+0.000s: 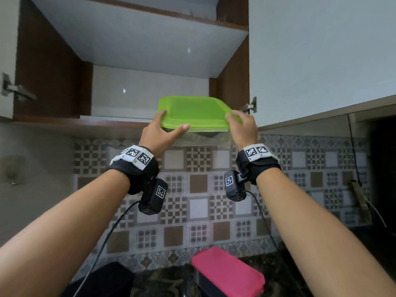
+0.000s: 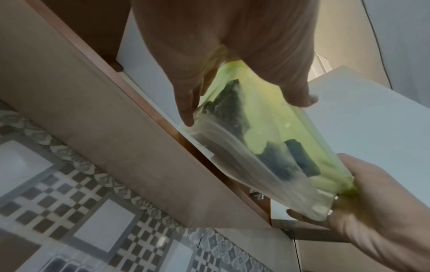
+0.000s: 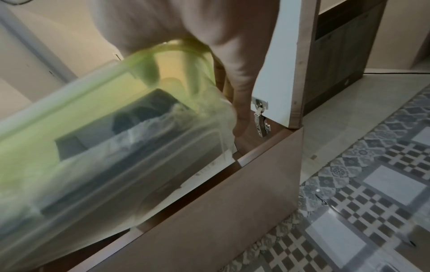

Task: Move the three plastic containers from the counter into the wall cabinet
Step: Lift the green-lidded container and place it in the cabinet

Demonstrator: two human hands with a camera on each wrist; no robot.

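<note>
A clear plastic container with a green lid is held up at the front edge of the open wall cabinet's lower shelf, towards its right side. My left hand grips its near left corner, thumb along the front rim. My right hand grips the near right corner. In the left wrist view the container shows dark items through its clear base. In the right wrist view the container is blurred. A pink-lidded container sits on the counter below.
The cabinet's right door stands open, its hinge close to my right hand. An upper shelf spans the cabinet. A black object lies on the counter's left. Patterned wall tiles lie behind my wrists.
</note>
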